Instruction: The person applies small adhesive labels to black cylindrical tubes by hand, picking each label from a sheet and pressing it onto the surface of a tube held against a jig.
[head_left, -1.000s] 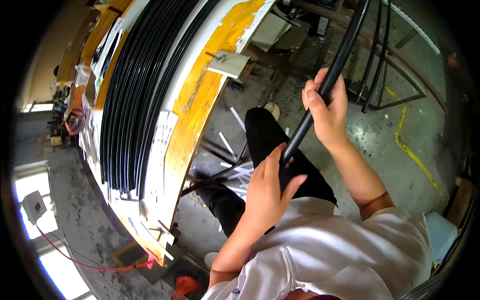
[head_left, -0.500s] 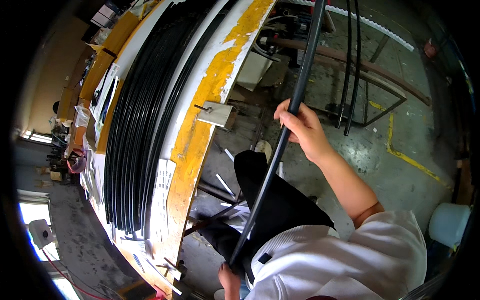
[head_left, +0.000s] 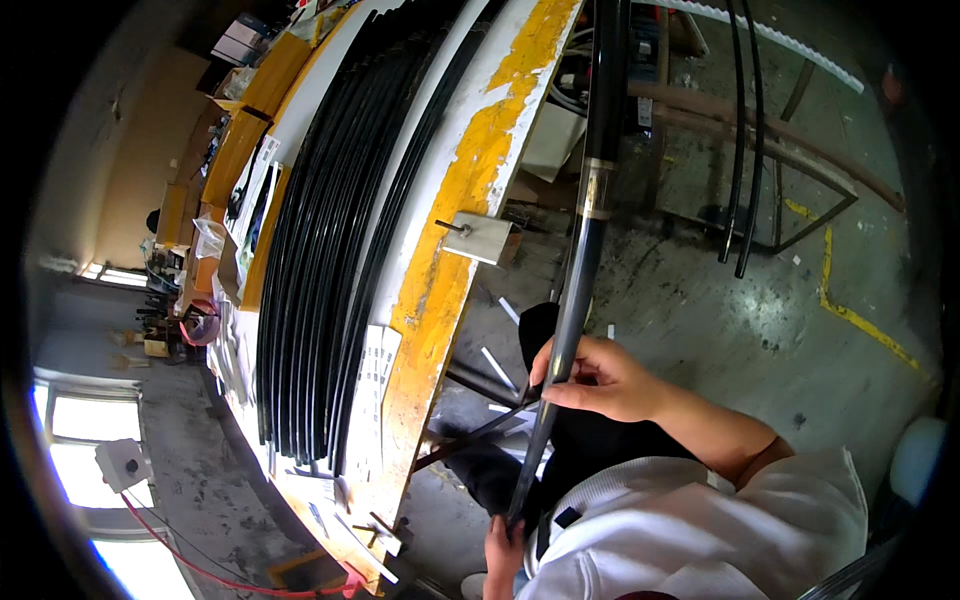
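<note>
A long black pole (head_left: 572, 310) runs from the top edge down toward my lap, with a pale, label-like band (head_left: 594, 188) around its upper part. My right hand (head_left: 605, 380) grips it with thumb and fingers, around the middle of the visible length. Near the pole's lower end, my left hand (head_left: 503, 548) is closed around it; part of those fingers is hidden. To the left, a bundle of several long black rods (head_left: 325, 250) lies on the workbench (head_left: 440, 265), whose edge strip is worn yellow.
A small metal block with a bolt (head_left: 480, 238) is fixed at the bench edge. Two thin black rods (head_left: 738, 140) hang over a metal frame (head_left: 815, 215) at the right. White strips (head_left: 497, 367) lie under the bench. A white container (head_left: 917, 460) stands at far right.
My right hand has come down nearer my body along the pole. The pole stands more upright in view, and its banded part now shows. My left hand still holds the lower end.
</note>
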